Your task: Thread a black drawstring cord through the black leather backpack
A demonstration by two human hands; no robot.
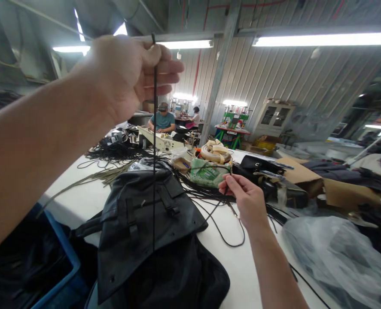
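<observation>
My left hand (135, 71) is raised high at the upper left, thumb and forefinger pinching a thin black cord (154, 128). From there the cord drops straight down in front of a black backpack (174, 257) on the table. The backpack's flap (126, 231), with straps and buckles, faces me. To the right of it, my right hand (245, 195) is closed in a pinch on a black cord above the table. A loop of cord (232, 245) lies below that hand. Whether both hands hold one and the same cord, I cannot tell.
A blue crate (71, 257) with dark material stands at the lower left. Behind the backpack lie bundles of black cord, a green-white bag (209, 171) and a coiled strip (214, 152). Clear plastic (341, 244) and cardboard (348, 193) fill the right. Other people (163, 120) sit farther back.
</observation>
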